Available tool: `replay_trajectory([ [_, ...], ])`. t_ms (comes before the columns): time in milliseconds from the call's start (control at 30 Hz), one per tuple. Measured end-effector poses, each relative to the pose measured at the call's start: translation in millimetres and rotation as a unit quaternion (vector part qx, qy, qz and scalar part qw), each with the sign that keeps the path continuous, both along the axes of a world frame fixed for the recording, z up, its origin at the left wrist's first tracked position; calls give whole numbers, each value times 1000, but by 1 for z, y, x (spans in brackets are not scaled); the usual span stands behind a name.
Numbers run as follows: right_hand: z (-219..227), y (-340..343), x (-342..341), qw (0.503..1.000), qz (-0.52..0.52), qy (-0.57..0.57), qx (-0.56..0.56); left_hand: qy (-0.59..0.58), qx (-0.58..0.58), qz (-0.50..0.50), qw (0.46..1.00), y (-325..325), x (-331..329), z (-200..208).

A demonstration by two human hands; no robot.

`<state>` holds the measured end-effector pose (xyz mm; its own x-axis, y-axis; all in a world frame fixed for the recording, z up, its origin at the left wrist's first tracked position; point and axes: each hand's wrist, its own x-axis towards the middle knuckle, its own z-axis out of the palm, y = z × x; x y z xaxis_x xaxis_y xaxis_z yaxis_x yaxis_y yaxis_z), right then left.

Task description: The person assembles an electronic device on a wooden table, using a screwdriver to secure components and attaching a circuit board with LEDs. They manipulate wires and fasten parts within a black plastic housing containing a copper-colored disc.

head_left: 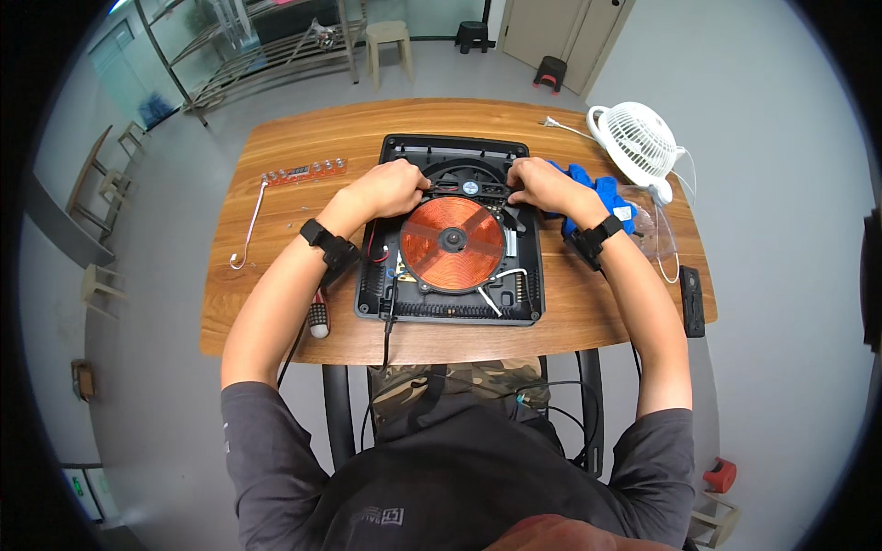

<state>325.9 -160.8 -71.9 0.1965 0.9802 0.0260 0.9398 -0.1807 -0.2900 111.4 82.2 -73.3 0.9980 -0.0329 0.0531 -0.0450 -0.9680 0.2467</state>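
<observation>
Black fan (470, 187) sits between left grip (397, 187) and right grip (549, 189).

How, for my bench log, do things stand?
Left hand, right hand flanking black fan. Copper coil inside open housing. Blue bundle by right hand.

L hand (397, 186) & R hand (542, 186) on opp. sides of blk fan (470, 187), fingertips at its edges; grip unclear. Fan's in open blk case (525, 309), just beyond round copper coil (436, 253). Case on wood desk (276, 317). L side: red PCB (303, 172) w/ wht cable (251, 225); red/blk handle (319, 317) near L forearm. R side: blue cloth (606, 191), clear bag (657, 239), wht desk fan (636, 142), blk block (692, 301) at R edge.
</observation>
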Motion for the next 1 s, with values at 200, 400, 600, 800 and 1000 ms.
replay_trajectory([
  [200, 0, 0, -1, 1000, -2, 7, 16, 17, 27, -2, 999, -12, -11, 9],
  [400, 1, -1, -2, 1000, 5, -22, 15, 35, 17, -18, 999, -12, -19, 11],
  [600, 7, -1, -8, 999, -21, -17, -25, -26, -21, -32, 999, -16, -44, 8],
  [800, 32, 7, -10, 992, -47, -29, -111, -68, -81, 4, 994, -16, -72, 13],
  [1000, 37, 31, -31, 998, 31, -56, -10, -117, -91, 63, 987, -9, -79, 9],
])
